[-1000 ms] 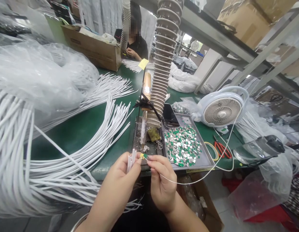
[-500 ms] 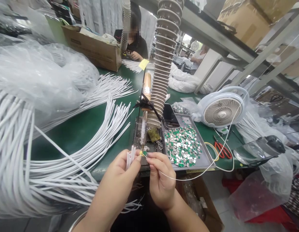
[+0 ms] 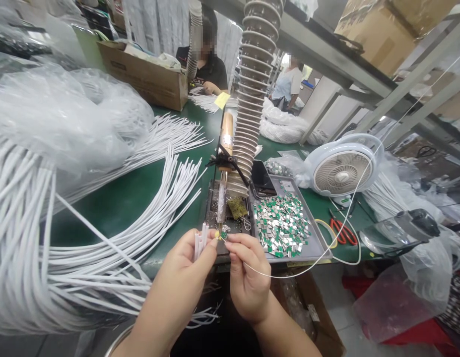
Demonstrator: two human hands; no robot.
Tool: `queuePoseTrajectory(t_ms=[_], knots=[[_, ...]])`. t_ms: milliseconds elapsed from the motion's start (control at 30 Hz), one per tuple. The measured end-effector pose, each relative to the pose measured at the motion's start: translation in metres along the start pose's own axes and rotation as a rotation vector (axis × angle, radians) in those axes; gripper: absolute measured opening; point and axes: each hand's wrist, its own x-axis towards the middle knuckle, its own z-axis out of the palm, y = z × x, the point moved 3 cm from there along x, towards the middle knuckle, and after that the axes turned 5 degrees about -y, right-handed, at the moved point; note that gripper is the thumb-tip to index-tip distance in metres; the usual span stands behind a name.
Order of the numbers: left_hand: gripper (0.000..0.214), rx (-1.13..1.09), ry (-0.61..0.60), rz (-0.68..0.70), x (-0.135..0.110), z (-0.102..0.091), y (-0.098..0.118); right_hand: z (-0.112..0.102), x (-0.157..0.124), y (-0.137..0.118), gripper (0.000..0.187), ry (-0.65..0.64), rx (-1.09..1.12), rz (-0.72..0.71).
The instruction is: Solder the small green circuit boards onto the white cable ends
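Observation:
My left hand [image 3: 185, 277] is closed on a few white cable ends [image 3: 200, 241] that stick up between thumb and fingers. My right hand [image 3: 248, 277] pinches a thin solder wire [image 3: 311, 263] and brings its end to a small green chip [image 3: 223, 235] held at the cable tips, just under the tip of a fixed soldering iron [image 3: 222, 196]. Both hands hover at the front edge of the green bench [image 3: 118, 198].
A metal tray [image 3: 319, 248] of several small green and silver chips lies to the right, with a phone [image 3: 261, 178], a white fan [image 3: 341, 171] and red scissors [image 3: 343, 230]. Bundles of white cables [image 3: 66, 258] fill the left. Two other people are behind.
My hands lifted slightly, bringing the chip closer to the iron tip. A person in a light shirt has come into view at the back.

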Motion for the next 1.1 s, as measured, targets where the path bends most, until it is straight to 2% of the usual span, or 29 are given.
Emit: queuePoseTrajectory(t_ms=[333, 700, 933, 1100], knots=[[0.021, -0.037, -0.036, 0.010, -0.001, 0.003, -0.003, -0.001, -0.001, -0.001, 0.030, 0.006, -0.048, 0.024], [0.017, 0.103, -0.067, 0.026, -0.001, 0.000, -0.008, -0.004, -0.009, 0.003, 0.035, 0.032, 0.020, 0.083], [0.021, 0.168, -0.169, 0.035, -0.007, 0.000, -0.007, -0.005, -0.009, 0.004, 0.021, -0.009, -0.070, 0.175], [0.018, 0.169, -0.200, 0.041, -0.007, -0.005, -0.007, -0.003, -0.011, 0.005, 0.017, -0.010, -0.064, 0.210]])
